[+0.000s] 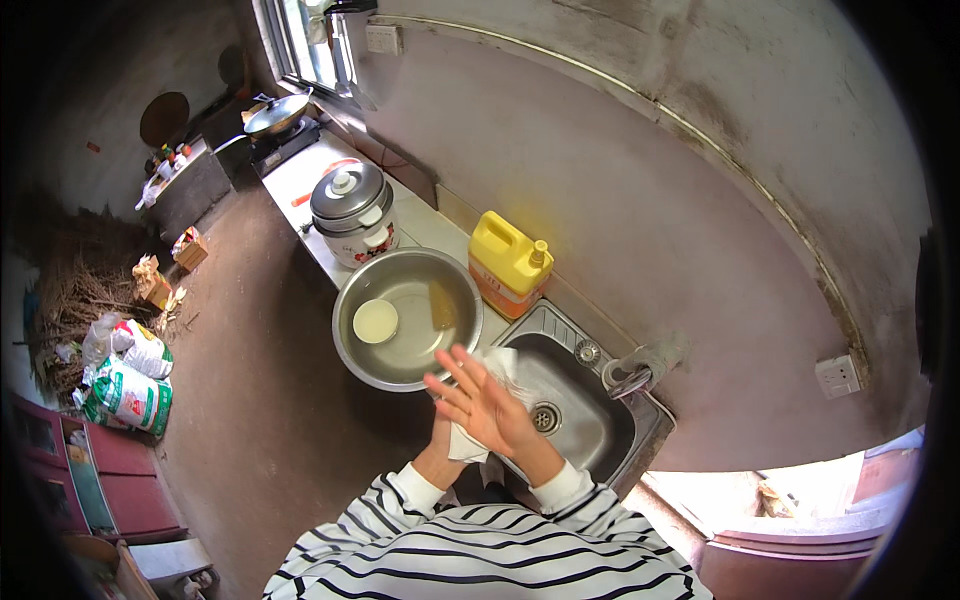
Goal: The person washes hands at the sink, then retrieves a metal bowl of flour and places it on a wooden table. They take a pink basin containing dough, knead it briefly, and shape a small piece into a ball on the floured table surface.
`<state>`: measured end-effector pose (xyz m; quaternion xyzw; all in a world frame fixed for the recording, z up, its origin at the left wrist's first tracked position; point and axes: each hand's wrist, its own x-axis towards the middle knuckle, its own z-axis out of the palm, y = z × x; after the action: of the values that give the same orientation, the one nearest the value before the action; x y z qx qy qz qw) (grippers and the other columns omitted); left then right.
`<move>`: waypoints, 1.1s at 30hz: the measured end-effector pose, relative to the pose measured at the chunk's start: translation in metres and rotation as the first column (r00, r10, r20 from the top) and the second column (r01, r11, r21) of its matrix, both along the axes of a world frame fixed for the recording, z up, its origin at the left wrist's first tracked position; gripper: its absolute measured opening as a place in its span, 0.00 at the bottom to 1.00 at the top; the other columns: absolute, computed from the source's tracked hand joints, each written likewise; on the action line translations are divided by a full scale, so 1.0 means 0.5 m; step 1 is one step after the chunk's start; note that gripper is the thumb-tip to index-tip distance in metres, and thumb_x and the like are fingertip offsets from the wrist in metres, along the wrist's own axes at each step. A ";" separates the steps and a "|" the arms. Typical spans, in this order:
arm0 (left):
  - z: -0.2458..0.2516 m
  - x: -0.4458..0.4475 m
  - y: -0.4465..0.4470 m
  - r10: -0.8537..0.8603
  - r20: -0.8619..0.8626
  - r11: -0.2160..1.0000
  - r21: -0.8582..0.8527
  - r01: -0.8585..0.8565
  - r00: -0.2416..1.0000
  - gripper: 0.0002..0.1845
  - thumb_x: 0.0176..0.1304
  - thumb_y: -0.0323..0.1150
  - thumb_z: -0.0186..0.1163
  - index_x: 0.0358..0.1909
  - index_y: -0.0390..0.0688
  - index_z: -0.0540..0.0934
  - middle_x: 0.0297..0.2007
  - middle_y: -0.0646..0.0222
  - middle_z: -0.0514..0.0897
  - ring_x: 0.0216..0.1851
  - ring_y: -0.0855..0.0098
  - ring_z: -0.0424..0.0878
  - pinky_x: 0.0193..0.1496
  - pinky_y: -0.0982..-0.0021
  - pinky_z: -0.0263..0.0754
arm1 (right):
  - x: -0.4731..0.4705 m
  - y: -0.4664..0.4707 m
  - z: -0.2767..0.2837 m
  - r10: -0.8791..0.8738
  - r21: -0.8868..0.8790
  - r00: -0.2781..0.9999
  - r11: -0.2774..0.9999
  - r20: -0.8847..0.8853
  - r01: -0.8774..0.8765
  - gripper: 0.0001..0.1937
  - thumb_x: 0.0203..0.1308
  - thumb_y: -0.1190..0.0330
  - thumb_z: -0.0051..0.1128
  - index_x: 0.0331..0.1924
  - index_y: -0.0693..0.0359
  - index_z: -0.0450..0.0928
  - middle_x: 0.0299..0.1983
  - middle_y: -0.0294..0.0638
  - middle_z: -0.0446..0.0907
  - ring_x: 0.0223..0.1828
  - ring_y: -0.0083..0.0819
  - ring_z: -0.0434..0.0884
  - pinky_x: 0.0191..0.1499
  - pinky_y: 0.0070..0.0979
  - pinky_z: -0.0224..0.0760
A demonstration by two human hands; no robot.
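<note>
My right hand (487, 412) is raised palm up over the front edge of the sink, fingers apart and holding nothing. My left hand (441, 450) is mostly hidden behind it and grips a white cloth or paper towel (469, 445). More of the white material shows beyond my right hand. Just ahead is a large stainless steel basin (405, 367). In it lie a round pale bowl (375, 322) and a flat yellow-brown piece (442, 306) I cannot identify. The stainless steel sink (592, 427) is to the right, its drain in view.
A yellow jug (506, 259) stands against the wall behind the sink. Beyond the basin, a lidded rice cooker (352, 214) sits on the counter (412, 202), with a wok (277, 114) farther back. Sacks (127, 394) and dry branches (82, 277) lie on the floor at left.
</note>
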<state>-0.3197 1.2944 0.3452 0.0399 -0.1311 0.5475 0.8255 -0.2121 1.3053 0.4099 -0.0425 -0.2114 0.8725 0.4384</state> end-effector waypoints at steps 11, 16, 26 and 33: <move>0.049 -0.013 0.155 0.217 -0.532 0.962 -0.027 -0.273 0.818 0.23 0.78 0.43 0.45 0.65 0.39 0.72 0.57 0.58 0.81 0.56 0.60 0.81 0.62 0.57 0.76 | 0.070 -0.055 -0.058 -0.716 0.834 0.430 0.493 0.551 -0.248 0.27 0.72 0.62 0.52 0.71 0.63 0.65 0.76 0.53 0.58 0.78 0.49 0.55 0.78 0.42 0.45; 0.063 -0.057 0.404 0.526 -0.841 0.731 0.521 -0.441 -0.122 0.22 0.79 0.37 0.44 0.67 0.36 0.70 0.61 0.61 0.78 0.62 0.67 0.76 0.67 0.67 0.67 | 0.216 -0.109 -0.161 -0.495 0.525 0.301 0.851 0.815 -0.023 0.21 0.70 0.66 0.56 0.64 0.64 0.75 0.65 0.51 0.76 0.67 0.41 0.75 0.67 0.33 0.67; -0.054 0.102 0.700 0.786 -0.222 0.574 0.609 0.547 -0.577 0.25 0.73 0.39 0.51 0.71 0.52 0.69 0.76 0.55 0.59 0.76 0.49 0.55 0.74 0.38 0.45 | 0.288 -0.120 -0.237 -0.430 0.426 0.239 0.902 0.871 0.070 0.19 0.70 0.68 0.57 0.61 0.64 0.77 0.54 0.49 0.83 0.51 0.31 0.84 0.51 0.27 0.77; -0.075 0.092 0.672 0.792 -0.259 0.519 0.763 0.386 -0.553 0.25 0.73 0.36 0.50 0.70 0.43 0.69 0.73 0.47 0.61 0.72 0.46 0.61 0.74 0.51 0.54 | 0.327 -0.112 -0.255 -0.319 0.310 0.228 0.948 0.920 0.075 0.17 0.69 0.67 0.59 0.58 0.64 0.80 0.45 0.48 0.86 0.44 0.27 0.87 0.45 0.24 0.78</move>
<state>-0.2737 1.6304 0.3079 0.8005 0.4494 0.3616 0.1627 -0.0487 1.2496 0.2824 -0.5466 -0.5132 0.5753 0.3269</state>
